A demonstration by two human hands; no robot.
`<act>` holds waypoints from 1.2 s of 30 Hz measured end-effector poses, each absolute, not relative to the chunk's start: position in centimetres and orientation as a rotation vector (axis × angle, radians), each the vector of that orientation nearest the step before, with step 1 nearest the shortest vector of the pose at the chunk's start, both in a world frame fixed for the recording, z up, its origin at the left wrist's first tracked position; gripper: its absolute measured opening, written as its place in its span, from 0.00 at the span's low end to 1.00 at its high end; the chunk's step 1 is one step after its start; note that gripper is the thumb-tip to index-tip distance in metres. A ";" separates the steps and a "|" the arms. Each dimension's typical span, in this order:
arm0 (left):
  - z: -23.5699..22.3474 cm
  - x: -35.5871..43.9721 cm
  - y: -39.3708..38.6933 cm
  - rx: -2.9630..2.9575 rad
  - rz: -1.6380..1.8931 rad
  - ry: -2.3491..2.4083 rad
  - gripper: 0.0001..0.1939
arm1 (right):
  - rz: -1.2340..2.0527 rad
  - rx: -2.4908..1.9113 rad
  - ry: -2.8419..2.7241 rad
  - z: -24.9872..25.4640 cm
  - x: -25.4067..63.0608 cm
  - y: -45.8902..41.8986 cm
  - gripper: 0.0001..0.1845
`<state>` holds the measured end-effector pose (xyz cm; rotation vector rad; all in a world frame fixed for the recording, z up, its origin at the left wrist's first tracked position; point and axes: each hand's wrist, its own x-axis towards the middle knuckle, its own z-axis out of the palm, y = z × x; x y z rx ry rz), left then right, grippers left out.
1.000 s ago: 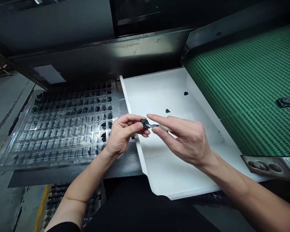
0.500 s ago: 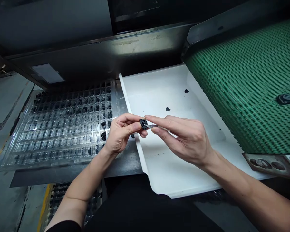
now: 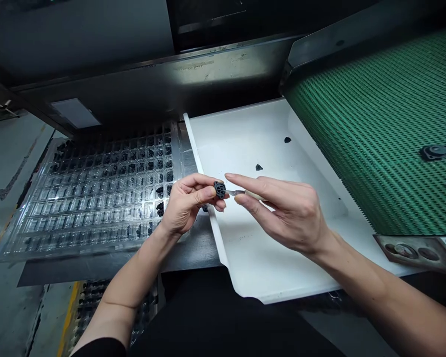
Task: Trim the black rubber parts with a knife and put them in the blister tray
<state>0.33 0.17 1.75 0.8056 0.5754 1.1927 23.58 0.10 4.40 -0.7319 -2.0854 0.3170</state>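
Head view: pinching round black plastic thingy [image 3: 219,189] in left hand [image 3: 184,204], slim metal blade [image 3: 232,192] in right hand [image 3: 293,212], 3 o'clock-ish.

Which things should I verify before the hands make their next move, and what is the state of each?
1. Left hand grips the dark part: ok, thumb and fingers pinch it.
2. Right hand holds the bladed tool: ok.
3. Blade well away from left fingertips: not ok, they look very near.
4. Blade tip off the part: cannot tell, too small.
5. White tray without loose bits: not ok, dark pieces lie there.
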 end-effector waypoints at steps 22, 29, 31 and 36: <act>1.6 0.5 -0.3 0.968 1.223 0.587 0.05 | 0.834 -0.844 -1.891 5.2 23.1 -0.3 0.03; 1.4 0.6 -0.8 1.177 1.248 0.659 0.12 | 0.815 -0.901 -1.932 5.2 23.5 -0.4 0.04; 1.2 0.5 -0.8 1.290 1.264 0.721 0.13 | 0.717 -0.908 -1.981 5.1 23.6 -0.4 0.04; 1.2 0.5 -0.7 1.484 1.265 0.826 0.10 | 0.592 -0.935 -2.047 4.9 23.6 -0.3 0.05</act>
